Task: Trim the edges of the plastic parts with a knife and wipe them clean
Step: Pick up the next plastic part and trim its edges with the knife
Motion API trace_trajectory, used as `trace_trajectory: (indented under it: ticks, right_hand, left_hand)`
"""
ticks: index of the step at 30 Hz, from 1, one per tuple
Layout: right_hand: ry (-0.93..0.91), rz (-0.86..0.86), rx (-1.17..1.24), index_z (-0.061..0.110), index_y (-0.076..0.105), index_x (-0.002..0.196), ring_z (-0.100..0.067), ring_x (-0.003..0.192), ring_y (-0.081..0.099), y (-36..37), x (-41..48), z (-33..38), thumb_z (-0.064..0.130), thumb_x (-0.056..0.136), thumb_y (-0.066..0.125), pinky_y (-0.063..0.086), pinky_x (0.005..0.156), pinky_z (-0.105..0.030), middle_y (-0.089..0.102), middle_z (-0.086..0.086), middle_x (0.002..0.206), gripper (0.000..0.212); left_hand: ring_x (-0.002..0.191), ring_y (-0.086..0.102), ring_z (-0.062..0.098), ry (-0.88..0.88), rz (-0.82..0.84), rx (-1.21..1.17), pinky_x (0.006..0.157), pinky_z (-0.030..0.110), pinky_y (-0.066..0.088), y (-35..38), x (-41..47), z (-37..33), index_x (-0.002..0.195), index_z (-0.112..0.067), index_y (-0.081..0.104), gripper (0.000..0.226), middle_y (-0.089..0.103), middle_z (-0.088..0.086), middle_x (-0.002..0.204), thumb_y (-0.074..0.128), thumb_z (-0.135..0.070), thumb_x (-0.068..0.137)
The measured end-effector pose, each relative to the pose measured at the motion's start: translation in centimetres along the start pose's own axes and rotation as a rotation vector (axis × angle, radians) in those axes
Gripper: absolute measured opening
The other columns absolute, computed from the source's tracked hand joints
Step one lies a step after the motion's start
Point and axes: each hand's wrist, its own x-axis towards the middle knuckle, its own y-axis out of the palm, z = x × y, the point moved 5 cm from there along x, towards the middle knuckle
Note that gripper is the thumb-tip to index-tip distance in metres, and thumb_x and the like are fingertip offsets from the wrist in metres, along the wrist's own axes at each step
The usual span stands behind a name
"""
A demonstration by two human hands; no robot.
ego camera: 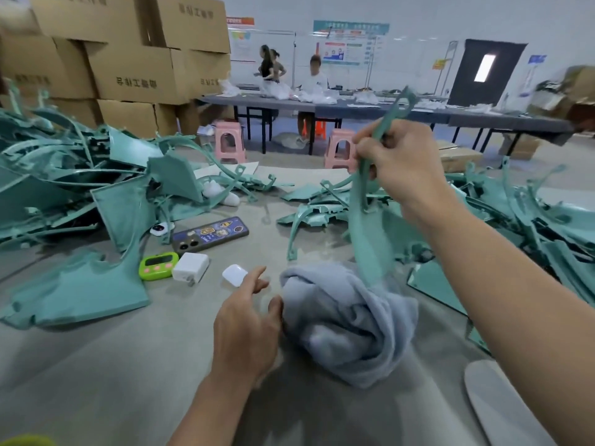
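Note:
My right hand [399, 165] grips a long teal plastic part [370, 233] near its upper end and holds it upright above the table. The part's lower end dips into a crumpled grey-blue cloth [347, 323] lying on the table. My left hand [248, 323] is just left of the cloth with relaxed fingers, its thumb touching the cloth's edge. Piles of teal plastic parts lie to the left [74, 188] and to the right [521, 220]. No knife is visible.
On the grey table [96, 381] lie a phone [211, 235], a green timer [158, 266], a white charger [190, 268] and a white earbud case [235, 275]. Cardboard boxes [135, 59] stack at back left. Pink stools [229, 141] and people at a long table stand beyond.

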Motion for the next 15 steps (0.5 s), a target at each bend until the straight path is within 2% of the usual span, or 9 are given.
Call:
trace_trajectory:
  ticks: [2,4,7,10,12,14,15]
  right_hand:
    - [0.018,-0.069,0.144,0.017,0.076,0.085,-0.028,0.082,0.073,-0.2,-0.8,0.2,0.005,0.091,0.066,0.063,0.074,-0.039,0.076,-0.007,0.081,0.017]
    - [0.072,-0.1,0.31,0.011,0.076,0.088,-0.033,0.088,0.073,-0.2,-1.5,-0.3,-0.001,0.091,0.066,0.062,0.084,-0.044,0.076,-0.014,0.086,0.016]
    - [0.064,-0.021,0.358,0.01,0.075,0.088,-0.027,0.092,0.074,0.3,-2.0,-0.2,-0.004,0.089,0.068,0.061,0.088,-0.039,0.076,-0.013,0.091,0.016]
    - [-0.061,0.147,0.228,0.012,0.077,0.086,-0.017,0.087,0.073,1.9,-2.6,1.7,-0.003,0.087,0.07,0.06,0.088,-0.032,0.077,-0.003,0.09,0.017]
    - [-0.128,0.284,0.023,0.02,0.079,0.087,-0.011,0.085,0.073,3.6,-3.2,2.9,0.005,0.088,0.073,0.059,0.085,-0.026,0.078,0.006,0.091,0.016]
    - [-0.168,0.434,-0.181,0.03,0.079,0.087,-0.014,0.084,0.073,5.8,-4.3,3.6,0.013,0.088,0.076,0.059,0.083,-0.032,0.078,0.009,0.092,0.018]
    - [-0.201,0.508,-0.26,0.031,0.08,0.089,-0.015,0.085,0.072,7.0,-5.2,3.8,0.013,0.088,0.075,0.058,0.085,-0.034,0.078,0.009,0.091,0.018]
  left_hand:
    - [0.116,0.059,0.013,-0.023,0.026,-0.061,0.088,0.023,0.038,-0.3,-0.1,-0.2,0.14,-0.038,0.051,0.049,0.067,-0.013,0.124,0.06,-0.039,0.092]
    - [0.117,0.057,0.004,-0.049,0.043,-0.142,0.091,0.021,0.038,-0.8,-0.4,-0.5,0.139,-0.041,0.051,0.056,0.065,-0.018,0.123,0.052,-0.049,0.083]
    - [0.121,0.054,-0.008,0.048,0.127,-0.193,0.097,0.016,0.041,-1.0,-1.1,-1.8,0.142,-0.043,0.05,0.065,0.06,-0.026,0.13,0.05,-0.05,0.078]
    - [0.119,0.054,-0.013,0.238,0.367,-0.198,0.098,0.011,0.043,0.1,-2.5,-4.2,0.144,-0.053,0.044,0.068,0.058,-0.033,0.132,0.06,-0.044,0.078]
    - [0.114,0.055,-0.015,0.376,0.472,-0.148,0.093,0.008,0.042,1.1,-3.6,-5.7,0.142,-0.057,0.044,0.073,0.056,-0.037,0.131,0.066,-0.039,0.075]
    - [0.121,0.051,-0.017,0.488,0.523,-0.129,0.096,0.005,0.039,2.0,-4.5,-6.9,0.139,-0.053,0.049,0.075,0.051,-0.04,0.137,0.069,-0.032,0.07]
    - [0.123,0.051,-0.016,0.509,0.497,-0.145,0.098,0.006,0.039,2.3,-4.7,-7.1,0.136,-0.051,0.055,0.072,0.052,-0.038,0.137,0.069,-0.029,0.069]
